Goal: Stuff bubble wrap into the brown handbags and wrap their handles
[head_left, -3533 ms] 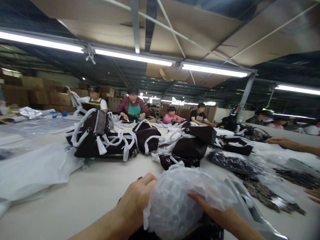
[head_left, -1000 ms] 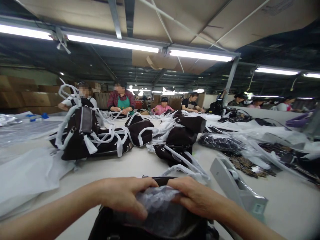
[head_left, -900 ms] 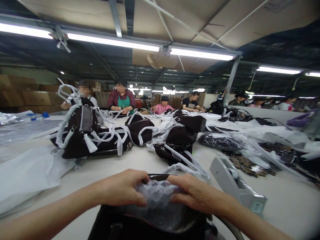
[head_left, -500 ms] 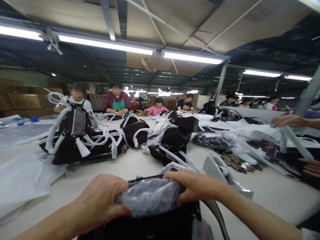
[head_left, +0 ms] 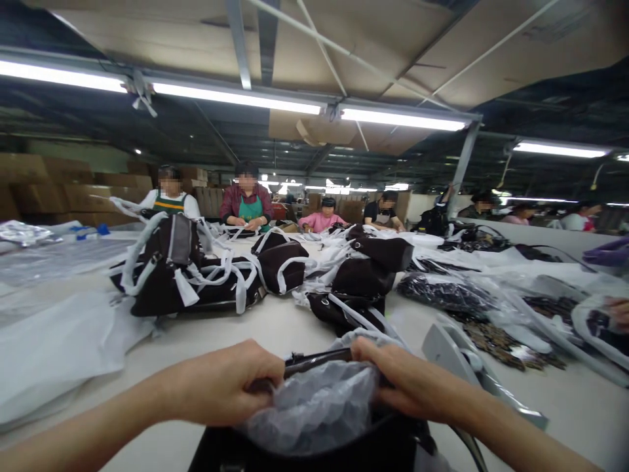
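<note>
While the left hand (head_left: 232,381) and right hand (head_left: 400,377) pinch the zippered rim (head_left: 318,361) of the black bag (head_left: 378,449) on the near table (head_left: 191,344), the bubble wrap (head_left: 317,406) (bulging in its mouth) would probably sit best eased evenly below that edge.

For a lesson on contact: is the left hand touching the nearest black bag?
Touching: the head view shows the left hand curled over the open rim of the black bag.

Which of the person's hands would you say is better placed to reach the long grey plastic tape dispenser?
Probably the right hand: the tape dispenser lies just to its right, while the left hand is farther away, across the mouth of the open-topped black bag.
</note>
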Action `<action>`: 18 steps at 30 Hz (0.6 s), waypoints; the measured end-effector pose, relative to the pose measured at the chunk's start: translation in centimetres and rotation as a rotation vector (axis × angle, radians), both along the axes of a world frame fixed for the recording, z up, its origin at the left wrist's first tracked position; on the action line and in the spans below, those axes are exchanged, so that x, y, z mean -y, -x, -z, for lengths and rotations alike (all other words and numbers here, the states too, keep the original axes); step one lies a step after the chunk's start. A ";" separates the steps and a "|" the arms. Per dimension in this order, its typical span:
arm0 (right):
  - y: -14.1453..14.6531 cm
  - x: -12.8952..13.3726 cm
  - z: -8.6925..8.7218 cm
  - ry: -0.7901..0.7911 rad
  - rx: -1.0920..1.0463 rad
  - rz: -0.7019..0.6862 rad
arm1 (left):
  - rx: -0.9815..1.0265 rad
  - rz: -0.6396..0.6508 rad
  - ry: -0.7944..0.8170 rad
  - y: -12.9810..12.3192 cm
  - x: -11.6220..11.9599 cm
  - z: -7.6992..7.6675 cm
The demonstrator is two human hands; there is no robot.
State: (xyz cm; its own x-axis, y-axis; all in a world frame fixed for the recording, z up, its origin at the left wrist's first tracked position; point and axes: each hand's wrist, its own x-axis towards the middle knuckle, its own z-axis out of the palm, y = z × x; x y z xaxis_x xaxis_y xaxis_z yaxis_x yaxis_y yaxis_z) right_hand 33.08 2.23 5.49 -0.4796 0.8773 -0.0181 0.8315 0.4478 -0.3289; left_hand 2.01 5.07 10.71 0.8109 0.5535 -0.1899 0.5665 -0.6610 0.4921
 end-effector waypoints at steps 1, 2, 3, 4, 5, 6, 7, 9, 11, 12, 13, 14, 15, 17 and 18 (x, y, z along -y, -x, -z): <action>-0.1 0.1 0.2 -0.008 0.010 0.016 | 0.000 0.024 -0.047 0.1 0.0 0.3; -0.2 0.2 0.4 -0.020 0.034 0.030 | -0.002 0.048 -0.080 0.3 -0.1 0.6; -0.3 0.1 0.7 -0.031 0.068 0.041 | -0.012 0.073 -0.095 0.6 -0.1 0.7; -0.3 0.0 0.9 -0.037 0.109 0.049 | -0.029 0.093 -0.094 0.7 -0.1 0.7; -0.4 -0.1 1.1 -0.034 0.155 0.057 | -0.049 0.108 -0.090 0.9 -0.1 0.5; -0.4 -0.1 1.1 -0.025 0.197 0.061 | -0.073 0.115 -0.084 0.9 -0.1 0.3; -0.4 -0.1 0.9 -0.013 0.221 0.060 | -0.092 0.109 -0.073 0.8 0.0 -0.1; -0.3 0.3 -0.1 0.044 0.189 0.041 | -0.113 0.066 -0.039 0.4 0.5 -1.0; 0.2 1.1 -1.6 0.175 0.083 0.026 | -0.143 -0.004 -0.012 0.0 1.4 -1.8; 0.7 1.5 -2.5 0.242 0.027 0.032 | -0.168 -0.040 -0.023 -0.1 2.0 -2.1; 1.3 1.9 -3.2 0.291 -0.015 0.044 | -0.199 -0.064 -0.057 -0.2 2.6 -2.3; 2.0 2.1 -3.9 0.304 -0.041 0.052 | -0.227 -0.073 -0.108 -0.2 3.2 -2.4; 2.9 2.2 -4.3 0.282 -0.056 0.046 | -0.242 -0.075 -0.180 -0.1 3.7 -2.3; 4.9 1.9 -4.7 0.192 -0.079 -0.034 | -0.214 -0.060 -0.379 0.3 4.5 -1.6; 5.9 1.5 -4.7 0.159 -0.077 -0.097 | -0.175 -0.044 -0.499 0.5 4.8 -1.0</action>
State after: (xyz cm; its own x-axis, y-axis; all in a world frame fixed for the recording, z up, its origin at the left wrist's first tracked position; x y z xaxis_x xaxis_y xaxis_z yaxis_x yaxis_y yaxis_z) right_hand 27.17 0.77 10.20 -0.5671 0.8159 -0.1125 0.7567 0.4621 -0.4625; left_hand 1.47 0.28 11.66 0.7644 0.6442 -0.0253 0.6447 -0.7642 0.0193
